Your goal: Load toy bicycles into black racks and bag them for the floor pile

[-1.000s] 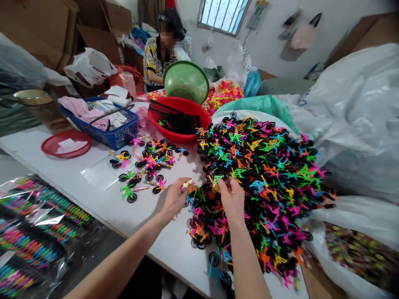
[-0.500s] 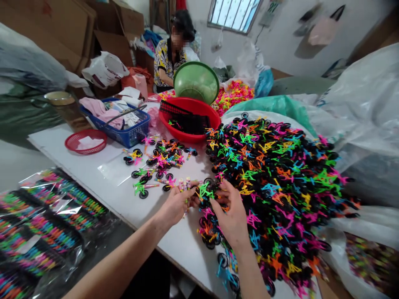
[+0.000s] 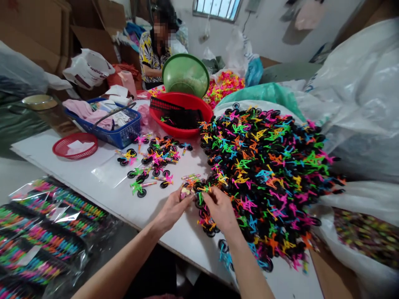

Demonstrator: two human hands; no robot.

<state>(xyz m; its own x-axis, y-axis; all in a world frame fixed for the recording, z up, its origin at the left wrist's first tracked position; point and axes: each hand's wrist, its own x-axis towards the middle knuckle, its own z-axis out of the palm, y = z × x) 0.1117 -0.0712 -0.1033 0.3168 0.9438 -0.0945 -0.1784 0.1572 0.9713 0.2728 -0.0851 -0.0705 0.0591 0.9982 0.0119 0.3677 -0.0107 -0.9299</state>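
Note:
Fingers closed, my left hand [image 3: 175,207] pinches a small bunch of short printed tubes [image 3: 185,192] above the white table. My right hand [image 3: 220,207] is closed on a small green plastic toy bicycle [image 3: 200,199] with black wheels, held right beside the tubes; my fingertips partly cover it. A large heap of multicoloured toy bicycles [image 3: 258,178] rises just right of my right hand. Left of and beyond my left hand lie several toy bicycles with printed tubes attached [image 3: 160,151]. Some loose printed tubes [image 3: 190,177] rest just past my fingers.
A red basin [image 3: 183,132] with black racks stands behind, a green basin [image 3: 186,74] tilted beyond it. A blue basket [image 3: 124,135] and red tray [image 3: 75,146] sit left. Packed bags [image 3: 46,232] lie lower left; a sack [image 3: 364,232] stands right. A co-worker [image 3: 152,54] sits opposite.
My right hand has closed in toward my left, its fingers now pinching the toy bicycle beside the tubes. The view has shifted slightly, and the co-worker's head is raised a little.

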